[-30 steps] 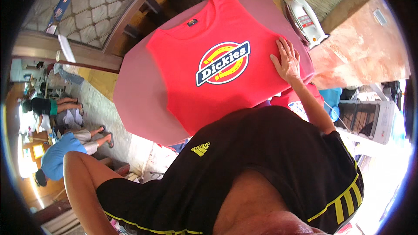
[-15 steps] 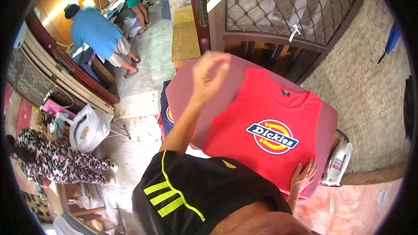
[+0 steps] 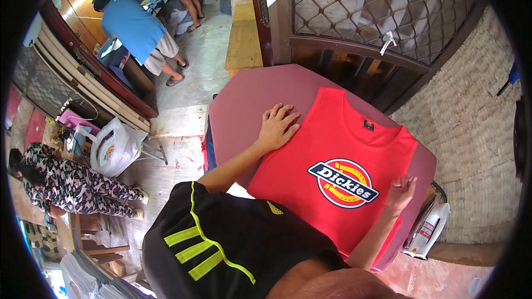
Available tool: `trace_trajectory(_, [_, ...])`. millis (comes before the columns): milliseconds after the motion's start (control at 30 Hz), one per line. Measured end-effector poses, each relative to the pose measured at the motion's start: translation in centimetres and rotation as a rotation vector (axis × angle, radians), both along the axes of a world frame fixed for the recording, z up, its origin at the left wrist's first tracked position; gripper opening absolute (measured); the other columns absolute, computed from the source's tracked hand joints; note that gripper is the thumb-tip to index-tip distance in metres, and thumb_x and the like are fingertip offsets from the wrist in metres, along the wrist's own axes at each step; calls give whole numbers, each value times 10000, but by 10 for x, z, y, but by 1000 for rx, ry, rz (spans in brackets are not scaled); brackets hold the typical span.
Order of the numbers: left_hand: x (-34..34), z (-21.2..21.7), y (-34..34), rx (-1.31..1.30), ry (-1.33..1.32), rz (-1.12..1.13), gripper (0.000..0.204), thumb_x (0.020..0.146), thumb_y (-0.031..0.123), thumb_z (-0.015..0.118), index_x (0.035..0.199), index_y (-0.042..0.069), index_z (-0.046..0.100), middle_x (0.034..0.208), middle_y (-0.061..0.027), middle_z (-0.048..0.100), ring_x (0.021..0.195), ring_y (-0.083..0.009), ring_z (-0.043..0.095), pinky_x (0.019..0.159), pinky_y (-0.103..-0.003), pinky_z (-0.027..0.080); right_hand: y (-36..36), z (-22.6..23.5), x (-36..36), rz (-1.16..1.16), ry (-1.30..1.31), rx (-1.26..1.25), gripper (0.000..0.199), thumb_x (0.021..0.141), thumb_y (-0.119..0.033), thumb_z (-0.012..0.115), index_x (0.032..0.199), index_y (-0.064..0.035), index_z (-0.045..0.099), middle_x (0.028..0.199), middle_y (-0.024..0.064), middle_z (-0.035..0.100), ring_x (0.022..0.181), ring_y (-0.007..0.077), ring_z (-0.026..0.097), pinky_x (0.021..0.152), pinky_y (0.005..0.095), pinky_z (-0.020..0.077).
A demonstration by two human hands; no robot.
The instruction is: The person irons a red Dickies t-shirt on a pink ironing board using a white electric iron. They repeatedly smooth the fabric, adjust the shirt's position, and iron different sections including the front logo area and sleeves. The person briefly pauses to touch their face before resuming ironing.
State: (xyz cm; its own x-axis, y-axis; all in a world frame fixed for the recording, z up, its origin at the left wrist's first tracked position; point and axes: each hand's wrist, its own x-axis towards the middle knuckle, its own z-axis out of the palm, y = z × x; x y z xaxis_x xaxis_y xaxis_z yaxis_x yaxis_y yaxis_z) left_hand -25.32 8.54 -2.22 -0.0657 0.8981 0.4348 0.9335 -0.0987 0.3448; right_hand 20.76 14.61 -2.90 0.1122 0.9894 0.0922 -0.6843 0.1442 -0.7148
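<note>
A red sleeveless shirt [image 3: 293, 171] with a round blue, yellow and white print lies spread on a padded, mauve-covered board [image 3: 238, 97]. Its neck opening points toward the far right. My left hand [image 3: 279, 127] rests palm down at the shirt's left edge, fingers spread, partly on the cloth and partly on the cover. Near the shirt's right edge, my right hand [image 3: 400, 192] is held with its fingers curled in; no cloth shows bunched in them. A white iron [image 3: 429, 232] stands beside the board's right end.
A dark lattice metal gate [image 3: 377, 16] stands behind the board, with a wooden bench [image 3: 244, 44] to its left. A person in blue [image 3: 133, 27] bends over a table at far left. Another in patterned clothes [image 3: 72, 182] stands near a white plastic bag [image 3: 116, 147].
My left hand has come down from the air onto the shirt's left edge and opened flat. My right hand has moved up the shirt's right side, its fingers now curled.
</note>
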Motion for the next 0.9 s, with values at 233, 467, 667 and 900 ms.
trace_trajectory(233, [2,3,0,-45,-20,9,390,973,366,557,1312,185,618,1455,-91,481,1392,-346,370,1104,-553,267,36,-11,17,389,441,170,414,1032,-437,512,938,-55,644,638,4,425,502,104,359,503,259,315])
trace_trajectory(467, [6,4,0,-53,-16,18,393,973,363,559,1319,184,610,1458,-91,477,1403,-330,360,1114,-550,255,36,-8,15,379,431,162,417,1028,-445,520,909,-54,603,622,4,415,478,101,361,495,260,313])
trace_trajectory(667, [8,4,0,-51,2,30,388,972,359,560,1317,187,609,1458,-92,477,1402,-330,361,1111,-549,264,36,-8,16,427,468,177,416,1023,-441,531,899,-49,589,626,8,416,479,102,354,493,262,308])
trace_trajectory(900, [8,4,0,-47,6,39,379,974,355,554,1312,192,610,1444,-93,491,1382,-337,383,1099,-555,281,33,-4,13,365,447,108,423,1028,-450,513,878,-61,584,603,5,395,472,102,357,485,261,316])
